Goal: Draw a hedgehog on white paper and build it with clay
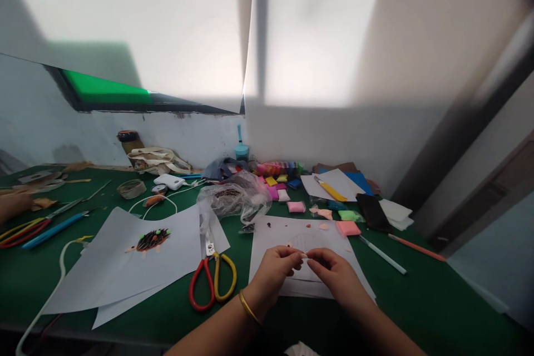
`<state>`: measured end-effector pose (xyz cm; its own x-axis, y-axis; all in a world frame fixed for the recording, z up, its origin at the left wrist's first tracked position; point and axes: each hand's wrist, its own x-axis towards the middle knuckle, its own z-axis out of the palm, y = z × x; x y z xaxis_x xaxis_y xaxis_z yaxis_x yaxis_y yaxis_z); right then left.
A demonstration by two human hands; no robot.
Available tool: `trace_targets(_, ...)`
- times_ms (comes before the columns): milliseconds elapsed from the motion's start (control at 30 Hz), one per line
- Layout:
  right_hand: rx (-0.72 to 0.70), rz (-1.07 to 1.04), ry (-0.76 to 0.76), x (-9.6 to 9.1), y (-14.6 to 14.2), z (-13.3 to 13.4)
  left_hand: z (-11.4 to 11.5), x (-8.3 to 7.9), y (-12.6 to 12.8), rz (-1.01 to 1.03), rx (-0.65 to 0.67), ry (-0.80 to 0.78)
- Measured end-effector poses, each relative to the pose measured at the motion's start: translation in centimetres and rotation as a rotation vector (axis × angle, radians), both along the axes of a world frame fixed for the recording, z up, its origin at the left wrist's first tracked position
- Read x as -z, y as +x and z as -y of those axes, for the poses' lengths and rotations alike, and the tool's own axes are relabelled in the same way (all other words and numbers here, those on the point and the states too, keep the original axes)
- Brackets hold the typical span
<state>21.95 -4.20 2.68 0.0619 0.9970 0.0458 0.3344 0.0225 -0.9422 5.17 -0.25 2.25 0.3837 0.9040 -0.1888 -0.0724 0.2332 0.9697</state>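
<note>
My left hand and right hand together pinch a pale bit; paper lies beneath them, scissors to their left.

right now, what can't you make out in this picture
Head view:
- Pale piece: its full shape; it is tiny and the fingertips of the left hand and right hand cover part of it.
- Faint marks on the white paper: too faint to read, partly behind the hands.
- Contents of the clear plastic bag: obscured by crumpled plastic.
- Another person's hand: cut off by the left edge.
</note>
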Motion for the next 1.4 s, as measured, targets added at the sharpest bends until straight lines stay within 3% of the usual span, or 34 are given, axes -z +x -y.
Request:
trace_targets(100, -0.039, -0.111, -0.036, 0.2, -0.1, -0.2, 0.0, 0.1, 0.1, -0.091, -0.007, 0.114)
trace_targets(300, -0.027, -0.241, -0.044, 1.2, -0.1, -0.6, 0.5, -0.2, 0.0, -0.300, -0.019, 0.528)
trace_targets(400, -0.028, -0.274, -0.058, 1.4, -0.1, -0.7, 0.7, -0.6, -0.1, -0.307, 0.006, 0.544)
trace_targets(633, -0.020, -0.242, -0.066, 0.8, -0.4, -0.6, 0.7, -0.2, 0.0, -0.259, 0.034, 0.420)
trace_targets(733, -0.008, -0.209, -0.058, 0.7, -0.2, -0.7, 0.3, -0.3, -0.4, -0.382, 0.013, 0.516)
trace_targets(867, 0.050, -0.038, -0.048, 0.8, 0.8, -1.6, -0.1, -0.5, -1.4, -0.694, 0.011, 0.798)
trace_targets(1033, 0.021, 0.162, -0.065, 1.4, 1.8, -3.0, 0.8, 0.4, -2.0, -0.894, 0.282, 1.060)
trace_targets(1167, -0.010, 0.286, -0.030, 2.2, 1.7, -3.6, 1.6, 1.4, -1.8, -0.952, 0.304, 1.128)
trace_targets(1400, -0.070, 0.736, 0.258, 3.0, 0.9, -3.2, 1.5, 1.9, -1.8, -0.965, 0.287, 1.145)
